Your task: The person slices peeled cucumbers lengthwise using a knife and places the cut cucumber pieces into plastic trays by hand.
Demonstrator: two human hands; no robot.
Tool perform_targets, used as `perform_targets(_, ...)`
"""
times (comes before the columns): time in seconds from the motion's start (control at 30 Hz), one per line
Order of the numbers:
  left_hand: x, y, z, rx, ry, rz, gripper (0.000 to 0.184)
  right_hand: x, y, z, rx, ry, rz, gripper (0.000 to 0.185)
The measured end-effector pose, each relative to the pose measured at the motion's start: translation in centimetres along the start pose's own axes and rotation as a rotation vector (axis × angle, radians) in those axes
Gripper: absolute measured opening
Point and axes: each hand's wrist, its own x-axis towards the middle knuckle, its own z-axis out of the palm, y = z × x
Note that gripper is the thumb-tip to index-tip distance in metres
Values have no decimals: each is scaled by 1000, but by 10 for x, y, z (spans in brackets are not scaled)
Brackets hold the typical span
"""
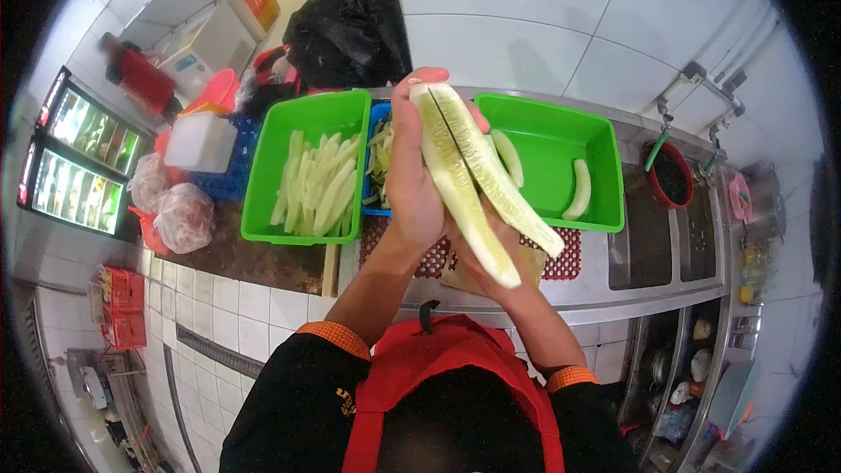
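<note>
A peeled cucumber split lengthwise into two halves is held up over the counter, cut faces with pale seeds toward me. My left hand is closed around the halves' upper part, fingertips showing at the far end. My right hand is behind their lower part, its fingers mostly hidden by them. Behind and right, a green bin contains a few peeled cucumber pieces. To the left, another green bin holds many pale cucumber strips. Between them, a blue container holds peelings, partly covered by my left hand.
Under my hands lie a tan board and a red perforated mat. Sinks and a red bucket are at right. Plastic bags and a white box stand at left. A person in red is farther back.
</note>
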Motion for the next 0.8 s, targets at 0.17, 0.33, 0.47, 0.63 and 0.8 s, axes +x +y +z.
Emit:
perform_targets(0.17, -5, -33, -31, 68, 181, -158, 46, 38, 4, -32, -315, -195, 63, 25)
perform_targets(0.33, -14, -35, -7, 119, 229, -208, 62, 68, 47, -44, -952, -253, -333, 33)
perform_targets(0.47, -4, -52, -21, 253, 262, -202, 62, 71, 56, -38, -968, -277, -365, 33)
perform_targets(0.63, -7, -48, -21, 220, 309, -468, 51, 64, 87, -21, -918, -222, -303, 31)
perform_targets(0.8, -12, -65, -28, 334, 323, -366, 43, 55, 95, -13, -834, -216, -200, 22)
